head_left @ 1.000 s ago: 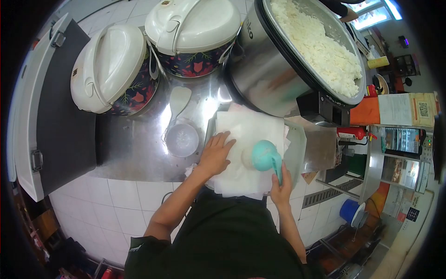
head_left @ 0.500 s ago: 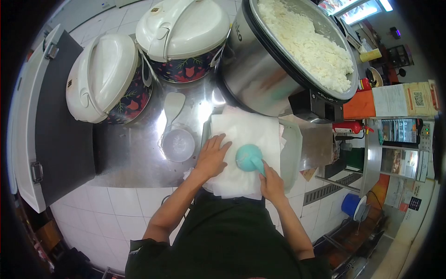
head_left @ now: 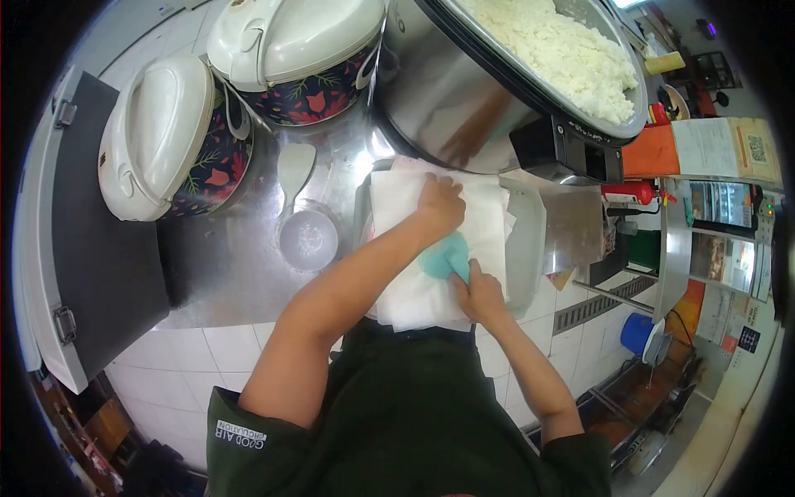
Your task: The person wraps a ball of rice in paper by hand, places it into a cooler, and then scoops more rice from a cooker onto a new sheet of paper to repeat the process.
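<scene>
A stack of white paper sheets [head_left: 397, 282] lies on a pale tray [head_left: 527, 248] in front of me. My right hand [head_left: 484, 294] is closed round the handle of a teal scoop [head_left: 447, 253], which rests low over the middle of the paper. My left hand [head_left: 440, 205] reaches across to the far part of the stack, its fingers curled down against the paper. What those fingertips hold, if anything, is hidden. To the left stands a translucent cup [head_left: 308, 242] with a white rice paddle [head_left: 295, 170] beside it.
A big steel rice cooker [head_left: 464, 108], full of white rice [head_left: 555, 50], stands behind the tray. Two flowered food warmers [head_left: 157, 132] with white lids are at the back left. An opened grey-lined box lid [head_left: 108, 207] borders the steel table's left side.
My left hand has moved from the paper's left side to its far part, its fingers now curled. My right hand still holds the scoop, slightly farther forward. The view has shifted a little.
</scene>
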Motion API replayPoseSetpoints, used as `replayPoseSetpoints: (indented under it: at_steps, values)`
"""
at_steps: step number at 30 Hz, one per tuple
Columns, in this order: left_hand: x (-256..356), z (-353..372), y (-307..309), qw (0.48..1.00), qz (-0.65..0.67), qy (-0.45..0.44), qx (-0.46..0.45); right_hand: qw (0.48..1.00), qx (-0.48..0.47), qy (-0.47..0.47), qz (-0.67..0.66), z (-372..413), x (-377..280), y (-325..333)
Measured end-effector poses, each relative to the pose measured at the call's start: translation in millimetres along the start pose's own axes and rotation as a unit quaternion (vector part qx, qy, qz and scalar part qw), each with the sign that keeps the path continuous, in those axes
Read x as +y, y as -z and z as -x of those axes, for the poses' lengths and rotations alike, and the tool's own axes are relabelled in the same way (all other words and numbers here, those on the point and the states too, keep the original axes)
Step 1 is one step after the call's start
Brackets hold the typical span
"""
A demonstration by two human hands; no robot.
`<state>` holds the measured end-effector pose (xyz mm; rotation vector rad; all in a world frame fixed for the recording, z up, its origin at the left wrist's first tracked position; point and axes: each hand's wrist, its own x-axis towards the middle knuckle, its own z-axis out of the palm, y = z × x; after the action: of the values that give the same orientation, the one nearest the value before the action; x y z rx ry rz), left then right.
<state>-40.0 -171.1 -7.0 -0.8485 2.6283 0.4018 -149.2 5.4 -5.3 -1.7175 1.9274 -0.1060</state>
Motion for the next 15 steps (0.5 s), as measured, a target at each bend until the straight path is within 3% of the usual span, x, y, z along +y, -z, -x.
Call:
replayPoseSetpoints:
  at_steps: [3, 9, 15]
  values:
    - [-3.8, 1.2, -4.3, 0.999, 0.03, -0.002, 0.013, 0.998, -0.03, 0.044, 0.036, -3.4, 15.1, 12.0]
    - [-2.5, 0.7, 3.7, 0.999, 0.021, -0.005, -0.045, 0.999, -0.01, 0.036, 0.015, -1.9, 14.5, -3.4]
    - [-1.0, 6.4, 2.8, 0.999, 0.04, -0.005, -0.033, 1.0, 0.002, 0.002, -0.004, -9.9, 4.9, 8.6]
